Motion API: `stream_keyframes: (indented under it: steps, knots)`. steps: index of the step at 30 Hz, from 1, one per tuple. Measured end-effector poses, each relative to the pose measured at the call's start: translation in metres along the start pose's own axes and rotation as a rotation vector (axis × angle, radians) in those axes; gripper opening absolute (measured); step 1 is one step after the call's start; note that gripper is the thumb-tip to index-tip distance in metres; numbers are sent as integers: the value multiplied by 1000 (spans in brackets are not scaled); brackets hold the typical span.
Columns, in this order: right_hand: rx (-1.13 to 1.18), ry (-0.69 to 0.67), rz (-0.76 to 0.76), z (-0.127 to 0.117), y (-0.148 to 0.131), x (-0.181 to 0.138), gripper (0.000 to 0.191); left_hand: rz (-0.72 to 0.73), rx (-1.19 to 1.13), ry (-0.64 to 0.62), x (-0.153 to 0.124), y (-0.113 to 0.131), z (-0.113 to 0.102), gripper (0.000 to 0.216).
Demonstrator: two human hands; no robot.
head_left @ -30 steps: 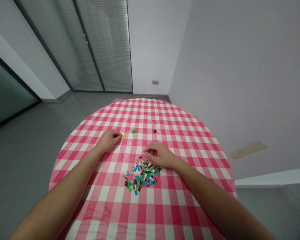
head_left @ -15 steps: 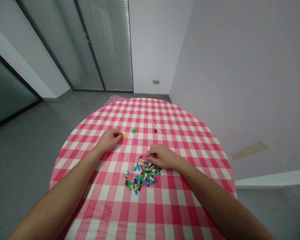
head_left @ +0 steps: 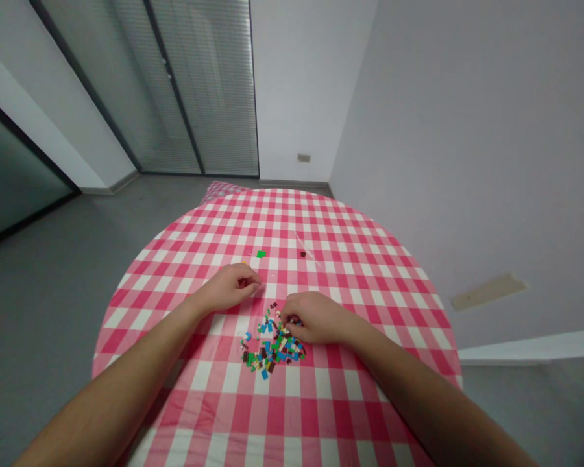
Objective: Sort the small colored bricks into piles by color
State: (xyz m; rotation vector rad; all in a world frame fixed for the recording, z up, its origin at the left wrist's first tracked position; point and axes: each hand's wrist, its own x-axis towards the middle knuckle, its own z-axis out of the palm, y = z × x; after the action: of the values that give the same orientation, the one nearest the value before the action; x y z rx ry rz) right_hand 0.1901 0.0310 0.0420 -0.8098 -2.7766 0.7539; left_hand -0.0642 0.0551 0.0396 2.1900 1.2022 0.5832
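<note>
A loose pile of small toy building bricks [head_left: 275, 352] in blue, green, brown, cream and yellow lies on the checked tablecloth [head_left: 331, 405]. At its upper right edge, my right hand [head_left: 316, 316] reaches in with fingers curled and tips close together among the bricks; whatever they grip is hidden. My left hand [head_left: 230, 287] hovers low beyond the pile, thumb and fingers drawn into a pinch, with no clear view of what is between them. Just past its knuckles a yellow brick [head_left: 244, 263] peeks out. Farther off lie a green brick [head_left: 261, 254] and a dark brown brick [head_left: 303, 254].
The round table's far edge faces a white wall [head_left: 302, 84] and a glass partition with blinds [head_left: 219, 84]. Another wall [head_left: 467, 162] runs close along the right side. Grey floor [head_left: 43, 279] shows on the left.
My left hand has left the yellow brick and moved right and nearer, covering where a small cream brick lay. My right hand has shifted slightly nearer over the pile.
</note>
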Motion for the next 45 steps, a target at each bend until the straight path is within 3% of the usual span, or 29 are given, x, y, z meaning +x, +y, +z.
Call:
stream_keyframes:
  steps: [19, 28, 32, 38, 41, 45]
  knots:
    - [-90, -90, -32, -1, -7, 1, 24, 70, -19, 2, 1, -11, 8, 15]
    - [-52, -85, -47, 1, -3, 2, 17, 58, -34, -11, 0, -8, 9, 16]
    - [73, 119, -39, 2, 1, 4, 15, 75, -70, -6, -1, -2, 10, 15]
    - [398, 518, 136, 5, 11, 8, 6, 67, -180, 78, -2, 15, 20, 13]
    - [592, 608, 172, 10, 13, 11, 9, 75, -199, 129, -2, 24, 26, 11]
    - [817, 596, 194, 17, 15, 13, 25, 154, -170, 237, -3, 31, 31, 8]
